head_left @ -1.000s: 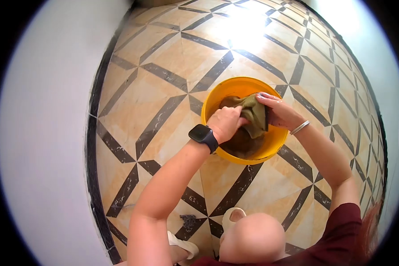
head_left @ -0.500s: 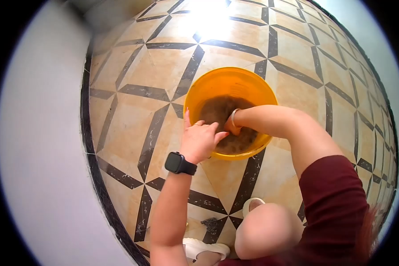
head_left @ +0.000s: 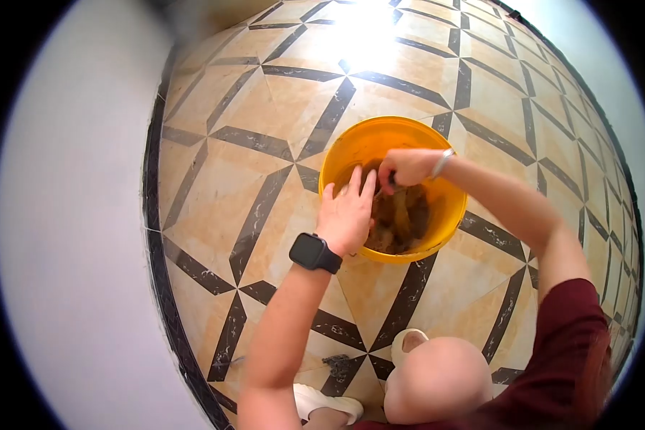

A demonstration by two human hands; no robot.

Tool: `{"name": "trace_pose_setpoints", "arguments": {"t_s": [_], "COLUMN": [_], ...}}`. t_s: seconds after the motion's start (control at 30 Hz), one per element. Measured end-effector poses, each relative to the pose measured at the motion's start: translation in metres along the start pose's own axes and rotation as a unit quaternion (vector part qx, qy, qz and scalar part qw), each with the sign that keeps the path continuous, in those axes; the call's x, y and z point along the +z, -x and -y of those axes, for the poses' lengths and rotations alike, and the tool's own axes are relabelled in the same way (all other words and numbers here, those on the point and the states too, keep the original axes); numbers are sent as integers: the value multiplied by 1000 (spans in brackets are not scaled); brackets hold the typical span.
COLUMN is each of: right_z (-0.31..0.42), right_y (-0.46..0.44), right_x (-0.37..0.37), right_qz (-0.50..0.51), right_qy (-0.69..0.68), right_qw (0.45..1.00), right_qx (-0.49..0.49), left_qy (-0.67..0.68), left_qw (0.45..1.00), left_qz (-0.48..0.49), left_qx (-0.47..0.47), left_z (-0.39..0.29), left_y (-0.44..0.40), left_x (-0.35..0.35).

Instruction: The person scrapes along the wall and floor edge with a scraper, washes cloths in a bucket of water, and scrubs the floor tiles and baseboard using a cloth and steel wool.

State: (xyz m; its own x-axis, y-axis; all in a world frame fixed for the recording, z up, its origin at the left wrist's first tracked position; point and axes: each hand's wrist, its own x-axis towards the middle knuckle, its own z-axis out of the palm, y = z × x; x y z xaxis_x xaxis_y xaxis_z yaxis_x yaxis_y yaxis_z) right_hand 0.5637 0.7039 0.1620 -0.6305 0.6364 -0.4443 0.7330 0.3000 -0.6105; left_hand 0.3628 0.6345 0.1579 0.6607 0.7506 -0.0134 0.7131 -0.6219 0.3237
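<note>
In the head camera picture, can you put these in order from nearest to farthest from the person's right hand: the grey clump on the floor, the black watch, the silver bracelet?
From the right hand:
1. Silver bracelet: on the right wrist.
2. Black watch: on the left wrist.
3. Grey clump: on the floor, near the feet.

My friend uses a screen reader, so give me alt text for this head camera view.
A right hand seemingly grips a cloth inside a yellow bucket; the left hand reaches in, fingers spread. Patterned tile floor surrounds it.
</note>
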Motion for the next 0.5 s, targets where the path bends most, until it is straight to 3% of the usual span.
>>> {"name": "trace_pose_setpoints", "arguments": {"t_s": [0.03, 0.07, 0.13, 0.17, 0.2, 0.23, 0.3, 0.33, 0.37, 0.4, 0.43, 0.5], "right_z": [14, 28, 53, 57, 60, 64, 57, 48, 23, 23, 28, 6], "right_y": [20, 37, 66, 74, 81, 86, 75, 68, 51, 42, 29, -11], "right_x": [-17, -33, -54, -62, -69, -72, -60, -48, -43, -42, -40, -24], "right_qz": [1, 3, -38, -78, -118, -143, -245, -290, -230, -163, -95, -84], "right_qy": [-13, -25, -21, -53, -85, -218, -163, -136, 21, 58, 96, 160], "right_qw": [998, 992, 989, 984, 978, 959, 955, 947, 972, 978, 975, 966], "right_qx": [-62, -124, -142, -149, -153, -108, -44, -11, 48, 115, 178, 183], "left_qy": [39, 133, 319, 479, 556, 522, 414, 217, 95, -31, -33, -40], "left_qw": [997, 986, 927, 861, 813, 841, 909, 975, 995, 997, 997, 996], "left_qz": [-68, -67, -57, 72, 116, 90, 14, -37, -30, -22, -31, -53], "left_qx": [18, 74, 187, 155, 129, 113, 50, 14, -26, -64, -61, -54], "left_z": [4, 8, 15, 22, 12, 8, 11, 15, 13, 10, 13, 26], "left_y": [-5, -15, -44, -55, -59, -60, -66, -69, -66, -63, -62, -58], "left_x": [-2, -9, -24, -27, -46, -62, -72, -74, -73, -74, -63, -28]}}
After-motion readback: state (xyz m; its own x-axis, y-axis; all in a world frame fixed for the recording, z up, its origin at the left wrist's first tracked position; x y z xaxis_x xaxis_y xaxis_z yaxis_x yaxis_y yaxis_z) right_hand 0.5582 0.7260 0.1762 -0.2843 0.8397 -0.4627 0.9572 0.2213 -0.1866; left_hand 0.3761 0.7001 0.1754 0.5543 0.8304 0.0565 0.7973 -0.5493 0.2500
